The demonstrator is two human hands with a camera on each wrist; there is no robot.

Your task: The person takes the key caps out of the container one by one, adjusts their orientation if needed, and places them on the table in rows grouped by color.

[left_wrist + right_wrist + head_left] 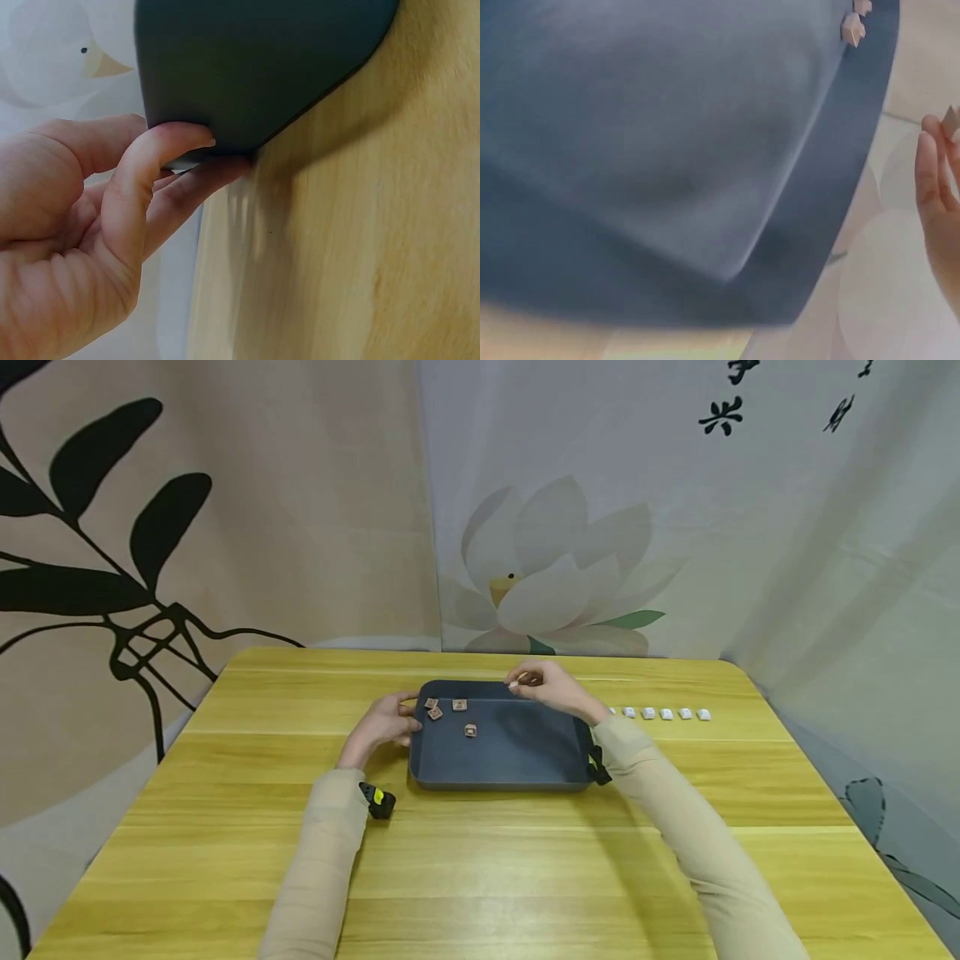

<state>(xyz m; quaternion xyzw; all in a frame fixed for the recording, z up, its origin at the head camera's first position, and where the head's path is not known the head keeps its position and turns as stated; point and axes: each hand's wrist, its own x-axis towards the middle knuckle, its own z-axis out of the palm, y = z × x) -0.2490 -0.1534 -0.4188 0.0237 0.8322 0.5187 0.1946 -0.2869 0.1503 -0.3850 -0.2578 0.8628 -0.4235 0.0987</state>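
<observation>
At the left, the person's left hand (381,724) holds the left side of the dark tray (510,760), its grip curled about the rim. The tray sits on the wooden counter (480,868), its long axis running left to right. It looks stiff and fairly light, probably smooth enough to slide; the raised rim seems the natural place to take hold.

In the tray's left part lie four brownish pieces (460,704): two close together near the left wall, two apart toward the middle. They sit at differing angles; their facing is too small to tell.

Farther right, the right hand (553,687) is above the tray's far edge, its grip pinching one small piece (513,686) in the fingertips. The piece looks light, hard and easily dropped, best pinched by opposite sides; no clear long axis shows.

Rightmost, a row of white pieces (667,714) stretches rightward beyond the tray, the nearest partly hidden by the arm.
</observation>
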